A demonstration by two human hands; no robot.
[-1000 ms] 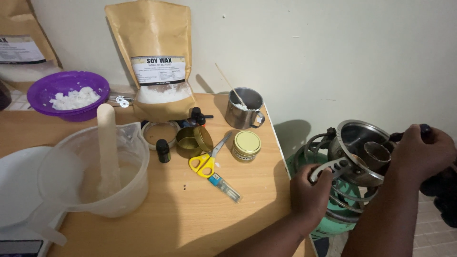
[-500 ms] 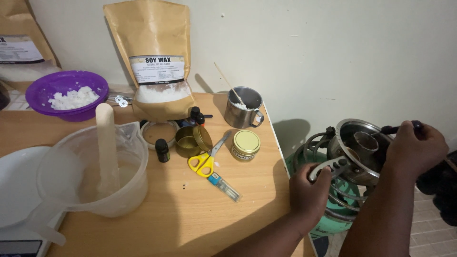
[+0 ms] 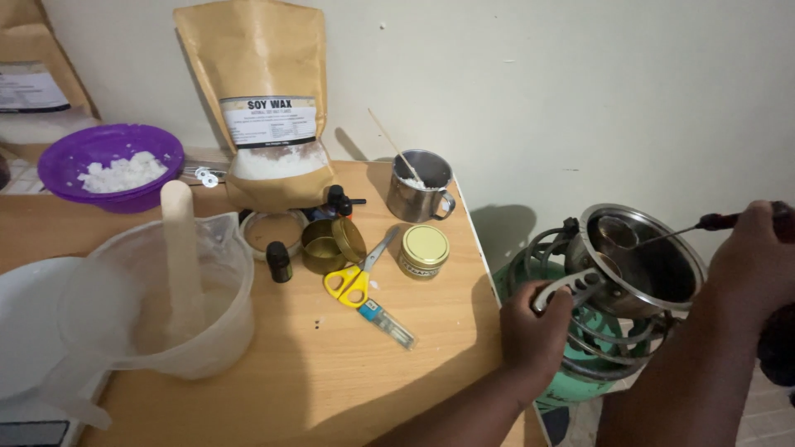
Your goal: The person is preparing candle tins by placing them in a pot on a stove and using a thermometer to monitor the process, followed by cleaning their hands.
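A steel pot sits on a wire burner stand atop a green gas cylinder, just right of the table. My left hand grips the pot's flat metal handle at its near-left side. My right hand holds the dark handle of a small metal ladle. The ladle's cup rests inside the pot against its far-left wall.
On the wooden table stand a brown pouch of wax flakes, a purple bowl of white flakes, a clear plastic jug with a wooden stick, a steel mug, two gold tins, yellow scissors and a small dark bottle.
My right hand has drawn back to the right, and the ladle cup has shifted from the pot's middle to its far-left wall. My left hand keeps its grip on the pot handle.
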